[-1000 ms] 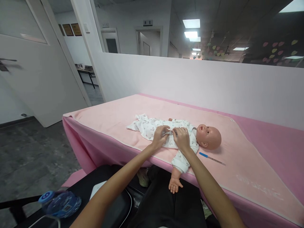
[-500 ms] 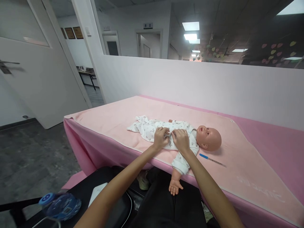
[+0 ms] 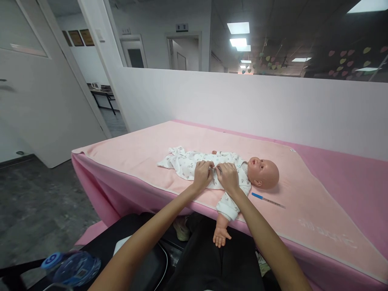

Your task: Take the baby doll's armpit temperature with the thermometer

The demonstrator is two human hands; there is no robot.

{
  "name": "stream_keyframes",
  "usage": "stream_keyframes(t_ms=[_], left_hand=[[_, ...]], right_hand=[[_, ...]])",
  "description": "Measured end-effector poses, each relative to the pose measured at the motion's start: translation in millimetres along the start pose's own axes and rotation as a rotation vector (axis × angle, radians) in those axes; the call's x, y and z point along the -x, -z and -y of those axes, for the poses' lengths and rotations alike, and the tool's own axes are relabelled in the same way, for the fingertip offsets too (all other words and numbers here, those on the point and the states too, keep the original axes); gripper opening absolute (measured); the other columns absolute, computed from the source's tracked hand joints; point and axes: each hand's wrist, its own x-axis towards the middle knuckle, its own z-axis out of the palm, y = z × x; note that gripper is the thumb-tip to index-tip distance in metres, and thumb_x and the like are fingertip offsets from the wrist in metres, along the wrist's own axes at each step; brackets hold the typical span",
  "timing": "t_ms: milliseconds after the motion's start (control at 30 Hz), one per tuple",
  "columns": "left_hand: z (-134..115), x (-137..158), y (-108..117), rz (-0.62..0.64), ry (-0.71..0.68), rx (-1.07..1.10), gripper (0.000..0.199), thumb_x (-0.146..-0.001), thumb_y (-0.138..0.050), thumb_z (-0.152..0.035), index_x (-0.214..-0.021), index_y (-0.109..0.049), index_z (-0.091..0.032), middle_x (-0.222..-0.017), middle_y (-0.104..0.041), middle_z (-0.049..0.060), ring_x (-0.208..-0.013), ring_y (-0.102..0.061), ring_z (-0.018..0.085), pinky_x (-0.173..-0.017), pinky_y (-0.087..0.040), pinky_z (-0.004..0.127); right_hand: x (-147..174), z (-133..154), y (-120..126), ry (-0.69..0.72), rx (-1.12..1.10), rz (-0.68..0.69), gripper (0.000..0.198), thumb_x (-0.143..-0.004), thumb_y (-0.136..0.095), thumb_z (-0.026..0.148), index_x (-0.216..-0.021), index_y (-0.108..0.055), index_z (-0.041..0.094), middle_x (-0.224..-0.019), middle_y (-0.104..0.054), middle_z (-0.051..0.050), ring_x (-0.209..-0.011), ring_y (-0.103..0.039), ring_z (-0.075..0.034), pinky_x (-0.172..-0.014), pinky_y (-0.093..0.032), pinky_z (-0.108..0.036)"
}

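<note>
A baby doll (image 3: 263,173) lies on its back on the peach cloth, head to the right, dressed in a white printed romper (image 3: 188,162). My left hand (image 3: 203,174) and my right hand (image 3: 228,176) are close together over the doll's belly. Both hands have their fingers curled in a pinch on the front of the romper, a small gap between them. What exactly the fingertips grip, cloth or fastening, is partly hidden. The doll's near arm (image 3: 222,230) hangs over the table edge below my right wrist.
A thermometer-like stick with a blue end (image 3: 257,195) lies beside the doll's head. The peach cloth (image 3: 136,153) covers a table with pink draping (image 3: 100,186). At lower left, a water bottle (image 3: 72,267) rests on a black chair (image 3: 145,258). A white wall (image 3: 242,105) stands behind.
The camera view has shifted slightly, moving the scene a little left and up. Both hands stay at the romper's front, and their fingertips have drawn slightly nearer to each other.
</note>
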Motion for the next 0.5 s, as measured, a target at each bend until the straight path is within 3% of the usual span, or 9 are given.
stream_keyframes(t_ms=[200,367,500], left_hand=[[0,1,1,-0.002,0.062,0.030,0.019,-0.068,-0.037,-0.006,-0.079,-0.043,-0.020,-0.073,-0.055,0.002,-0.070,-0.048,0.018,-0.070,-0.035,0.033],[3,1,8,-0.094,0.208,0.111,0.026,-0.063,-0.040,-0.013,-0.088,-0.044,-0.020,-0.072,-0.050,0.002,-0.071,-0.046,0.019,-0.070,-0.035,0.034],[7,-2,13,-0.152,0.312,0.096,0.022,-0.063,-0.041,-0.013,-0.082,-0.047,-0.020,-0.066,-0.046,0.001,-0.069,-0.044,0.019,-0.070,-0.034,0.035]], right_hand=[[0,-1,-1,0.000,-0.035,-0.019,0.020,-0.088,-0.043,0.024,-0.072,-0.055,0.019,-0.069,-0.060,-0.002,-0.068,-0.052,-0.015,-0.069,-0.036,-0.027],[0,-1,0,-0.054,-0.079,-0.061,0.018,-0.088,-0.042,0.024,-0.076,-0.056,0.018,-0.070,-0.061,-0.002,-0.069,-0.054,-0.015,-0.068,-0.037,-0.026],[0,-1,0,-0.061,-0.106,-0.068,0.018,-0.088,-0.042,0.024,-0.076,-0.056,0.019,-0.069,-0.061,-0.002,-0.068,-0.054,-0.015,-0.067,-0.038,-0.026]])
